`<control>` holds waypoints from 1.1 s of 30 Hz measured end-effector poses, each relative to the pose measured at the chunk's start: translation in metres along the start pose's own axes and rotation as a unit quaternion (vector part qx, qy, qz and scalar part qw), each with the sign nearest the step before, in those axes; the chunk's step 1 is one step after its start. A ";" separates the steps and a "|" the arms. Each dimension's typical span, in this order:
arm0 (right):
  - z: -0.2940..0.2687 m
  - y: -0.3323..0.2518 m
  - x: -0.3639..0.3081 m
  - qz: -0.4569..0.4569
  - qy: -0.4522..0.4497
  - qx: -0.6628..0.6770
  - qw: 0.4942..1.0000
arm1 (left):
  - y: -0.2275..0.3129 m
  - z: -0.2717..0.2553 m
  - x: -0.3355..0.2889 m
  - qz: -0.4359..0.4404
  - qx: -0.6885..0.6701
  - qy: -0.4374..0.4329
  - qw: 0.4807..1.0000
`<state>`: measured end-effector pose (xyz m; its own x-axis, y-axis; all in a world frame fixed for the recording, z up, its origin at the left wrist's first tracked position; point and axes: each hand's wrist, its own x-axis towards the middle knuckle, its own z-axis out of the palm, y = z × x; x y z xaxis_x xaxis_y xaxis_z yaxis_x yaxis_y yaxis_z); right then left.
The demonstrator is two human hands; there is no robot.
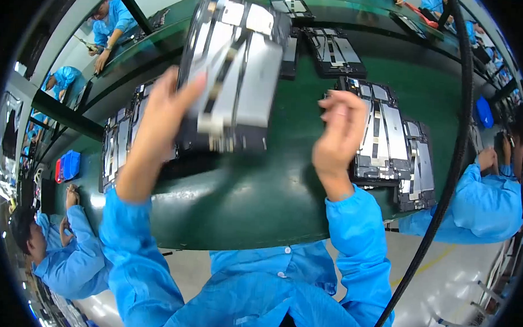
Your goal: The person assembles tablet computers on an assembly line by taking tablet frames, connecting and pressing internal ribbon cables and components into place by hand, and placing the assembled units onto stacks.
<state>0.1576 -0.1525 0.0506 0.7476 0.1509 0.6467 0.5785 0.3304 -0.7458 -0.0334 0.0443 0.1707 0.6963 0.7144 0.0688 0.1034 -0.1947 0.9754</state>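
My left hand (pixel 159 116), smeared by motion, grips an opened tablet (pixel 254 77) by its left edge, thumb over the front. The tablet is held up and tilted above the bench, its grey batteries and dark ribbon strip exposed. My fingers behind it are hidden. To the right, my right hand (pixel 338 134) is loosely curled with nothing in it, beside a stack of similar opened tablets (pixel 381 130). The fingers there are bent but apart. More such tablets (pixel 420 163) lie right of that stack.
The green bench (pixel 231 211) curves around in front of me. Opened tablets (pixel 117 141) stand at the left, others (pixel 334 53) at the back. A black cable (pixel 445 193) hangs down the right side. Co-workers in blue sit at the left (pixel 77 255) and right (pixel 479 205).
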 end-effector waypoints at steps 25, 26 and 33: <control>0.019 0.009 -0.029 -0.111 -0.384 -0.195 0.896 | -0.107 -0.018 -0.099 0.079 0.295 -0.249 0.919; 0.021 0.012 -0.028 -0.110 -0.382 -0.193 0.897 | -0.111 -0.019 -0.092 0.110 0.266 -0.218 0.932; 0.023 0.019 -0.022 -0.060 -0.459 -0.196 0.865 | -0.152 0.010 -0.086 0.175 0.239 -0.042 0.954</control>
<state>0.1447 -0.1278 0.0259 0.2063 0.8724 0.4431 0.8344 0.0797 -0.5454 -0.1018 0.0059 0.0145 0.8006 0.4961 0.3360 0.1522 -0.7107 0.6868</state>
